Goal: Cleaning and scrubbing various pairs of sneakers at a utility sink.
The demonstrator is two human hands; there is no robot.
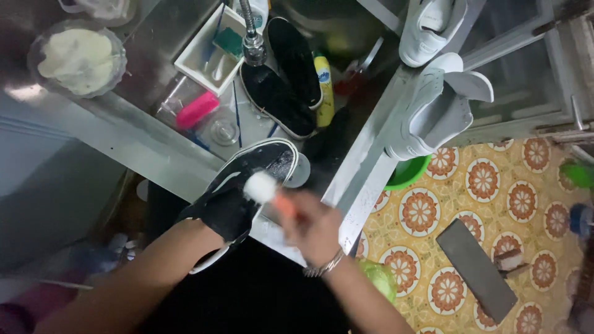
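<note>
Dim light is leaving the sink dark, glare is striking the steel counter [25, 93], motion is blurring the right hand [312, 226]

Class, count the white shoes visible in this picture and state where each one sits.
2. One white shoe sits at the top, on the sink's right edge; the other white shoe lies just below it on the same edge. More may be hidden outside the view.

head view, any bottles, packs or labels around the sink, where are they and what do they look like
Bottle: lies in the sink beside the black shoes, a slim yellow tube shape with a blue and white label.
White tub: on the sink edge left of the tap, rectangular, with a green sponge inside.
No signs or screens in view.
</note>
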